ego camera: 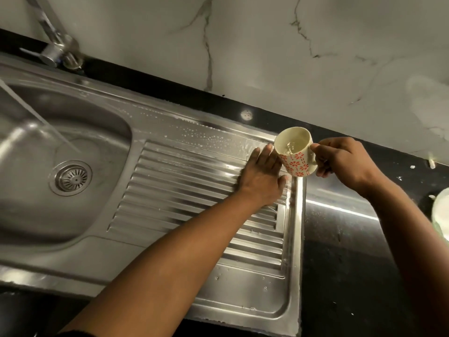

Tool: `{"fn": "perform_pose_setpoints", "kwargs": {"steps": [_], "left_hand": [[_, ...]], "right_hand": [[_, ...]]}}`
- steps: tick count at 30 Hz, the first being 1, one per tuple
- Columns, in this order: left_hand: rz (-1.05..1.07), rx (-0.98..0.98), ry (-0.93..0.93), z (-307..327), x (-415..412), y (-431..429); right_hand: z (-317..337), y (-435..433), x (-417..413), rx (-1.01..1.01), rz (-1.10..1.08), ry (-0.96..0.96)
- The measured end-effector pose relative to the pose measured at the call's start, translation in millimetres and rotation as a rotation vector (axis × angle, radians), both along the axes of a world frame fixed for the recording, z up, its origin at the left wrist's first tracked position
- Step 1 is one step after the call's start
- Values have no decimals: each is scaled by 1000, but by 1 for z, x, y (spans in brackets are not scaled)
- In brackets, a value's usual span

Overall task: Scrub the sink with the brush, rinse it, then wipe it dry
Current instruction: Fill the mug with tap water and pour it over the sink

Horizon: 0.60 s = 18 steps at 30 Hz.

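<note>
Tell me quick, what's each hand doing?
Left hand: open, flat on the drainboard.
Right hand: holding the mug by its handle.

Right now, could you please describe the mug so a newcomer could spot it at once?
Follow the steel sink to the far right corner of its ribbed drainboard. There the right hand holds a tilted cream mug by its handle; it alone bears red flowers.

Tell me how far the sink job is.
Scrubbing seems done: no brush is in view. Rinsing is in hand: the right hand tips a mug of water over the drainboard, the left hand flat on it. Wiping dry is left: droplets lie there, no cloth visible.
</note>
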State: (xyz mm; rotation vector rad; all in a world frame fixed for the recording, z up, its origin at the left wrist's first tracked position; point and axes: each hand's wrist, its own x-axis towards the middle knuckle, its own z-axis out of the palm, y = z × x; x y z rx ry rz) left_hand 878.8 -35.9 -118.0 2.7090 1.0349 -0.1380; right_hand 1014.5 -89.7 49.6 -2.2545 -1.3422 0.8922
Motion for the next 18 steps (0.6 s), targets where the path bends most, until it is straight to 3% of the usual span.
{"fn": "perform_pose_setpoints", "kwargs": {"steps": [3, 8, 14, 18], "left_hand": [[79, -3, -3, -1, -16, 4], [224, -35, 5, 2, -36, 2], [-19, -45, 1, 3, -24, -5], [15, 5, -23, 5, -33, 11]], "right_hand": [[-3, 12, -8, -21, 61, -51], [-6, 14, -17, 14, 29, 95], [0, 7, -12, 30, -6, 209], [6, 6, -14, 12, -18, 129]]}}
